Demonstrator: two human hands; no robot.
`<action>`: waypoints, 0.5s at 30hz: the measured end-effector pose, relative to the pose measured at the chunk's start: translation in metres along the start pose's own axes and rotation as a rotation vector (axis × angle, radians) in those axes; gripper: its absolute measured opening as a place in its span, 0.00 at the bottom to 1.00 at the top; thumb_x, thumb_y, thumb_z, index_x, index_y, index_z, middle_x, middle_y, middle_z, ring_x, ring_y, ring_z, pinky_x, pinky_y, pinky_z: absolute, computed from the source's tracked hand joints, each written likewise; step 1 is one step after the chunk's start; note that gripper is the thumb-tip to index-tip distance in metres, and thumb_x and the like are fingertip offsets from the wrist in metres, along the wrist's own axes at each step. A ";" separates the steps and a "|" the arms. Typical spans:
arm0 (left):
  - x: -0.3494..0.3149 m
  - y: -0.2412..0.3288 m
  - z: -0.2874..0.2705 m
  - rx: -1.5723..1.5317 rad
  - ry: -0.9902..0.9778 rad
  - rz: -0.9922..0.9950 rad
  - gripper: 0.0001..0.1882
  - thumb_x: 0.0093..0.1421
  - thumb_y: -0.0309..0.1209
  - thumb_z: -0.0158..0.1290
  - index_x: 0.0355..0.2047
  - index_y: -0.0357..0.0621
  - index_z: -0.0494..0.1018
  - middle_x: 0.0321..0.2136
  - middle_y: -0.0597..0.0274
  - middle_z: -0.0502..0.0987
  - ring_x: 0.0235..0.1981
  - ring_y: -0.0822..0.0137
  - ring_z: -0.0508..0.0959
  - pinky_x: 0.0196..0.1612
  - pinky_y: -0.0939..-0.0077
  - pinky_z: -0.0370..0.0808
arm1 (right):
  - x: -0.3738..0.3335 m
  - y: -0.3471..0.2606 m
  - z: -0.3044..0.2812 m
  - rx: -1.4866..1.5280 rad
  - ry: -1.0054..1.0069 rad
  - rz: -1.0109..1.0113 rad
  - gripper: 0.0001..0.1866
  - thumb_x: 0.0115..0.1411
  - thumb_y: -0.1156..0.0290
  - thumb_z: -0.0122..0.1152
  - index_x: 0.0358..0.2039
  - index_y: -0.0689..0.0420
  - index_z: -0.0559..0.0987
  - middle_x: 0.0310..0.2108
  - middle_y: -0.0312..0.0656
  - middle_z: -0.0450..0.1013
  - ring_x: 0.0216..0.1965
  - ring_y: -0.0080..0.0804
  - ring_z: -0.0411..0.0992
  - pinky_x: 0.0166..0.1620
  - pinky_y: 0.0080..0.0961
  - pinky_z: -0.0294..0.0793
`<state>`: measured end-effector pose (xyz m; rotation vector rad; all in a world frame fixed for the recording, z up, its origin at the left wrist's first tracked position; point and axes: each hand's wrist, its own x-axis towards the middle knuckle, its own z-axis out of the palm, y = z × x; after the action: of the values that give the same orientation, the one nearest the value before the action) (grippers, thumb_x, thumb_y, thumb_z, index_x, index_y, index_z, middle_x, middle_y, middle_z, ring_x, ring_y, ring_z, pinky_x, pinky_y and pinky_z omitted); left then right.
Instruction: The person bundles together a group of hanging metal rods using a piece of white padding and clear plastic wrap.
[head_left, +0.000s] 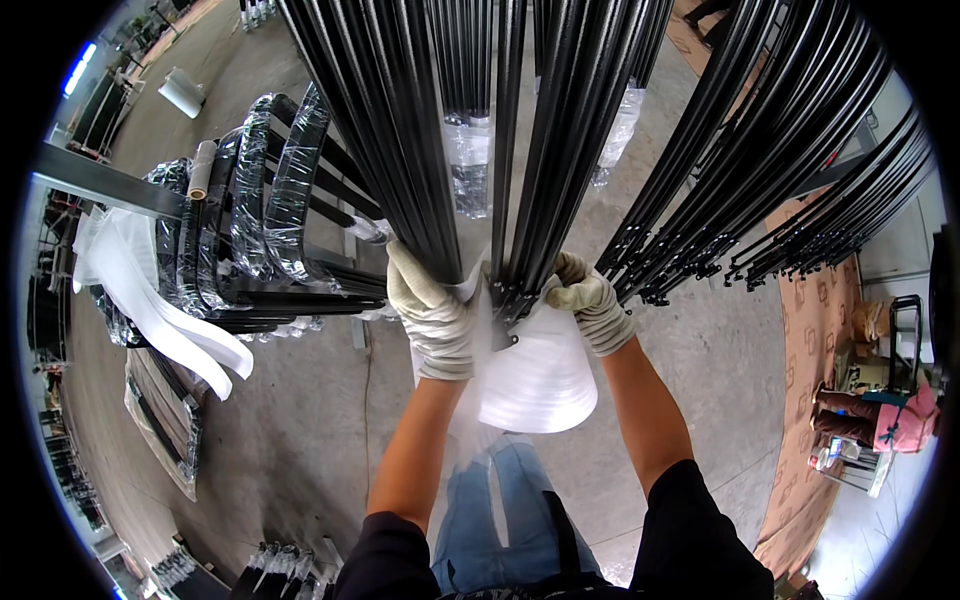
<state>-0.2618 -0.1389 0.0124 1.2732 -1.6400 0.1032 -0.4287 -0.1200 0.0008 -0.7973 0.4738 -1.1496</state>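
Both my hands wear pale work gloves and sit at the lower ends of hanging black metal bars [575,120]. A white foam sheet [540,385] hangs between them, its upper part around the bar ends. My left hand [430,315] is closed on the sheet's left side, next to the left bundle of bars, its fingers pointing up along them. My right hand [592,302] has its fingers curled over the sheet's right upper edge, beside the middle bundle. The part of the sheet behind the bars is hidden, and its left portion is blurred.
More black bars [770,120] hang at the right. On the left, film-wrapped black frames [300,190] rest on a rack with a cardboard-cored roll [202,170] and loose white foam strips [165,310]. A person in pink [905,420] is at the far right, near a trolley.
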 end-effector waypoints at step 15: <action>0.009 0.004 -0.020 -0.439 -0.360 0.071 0.47 0.43 0.28 0.53 0.54 0.37 0.32 0.42 0.47 0.62 0.40 0.56 0.68 0.41 0.68 0.67 | -0.022 0.002 0.025 -0.069 0.186 -0.093 0.09 0.45 0.71 0.61 0.27 0.58 0.71 0.25 0.32 0.69 0.28 0.17 0.66 0.34 0.15 0.67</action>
<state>-0.2511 -0.1311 0.0305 0.9292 -1.8805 -0.4444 -0.4179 -0.0913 0.0144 -0.7824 0.6391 -1.3061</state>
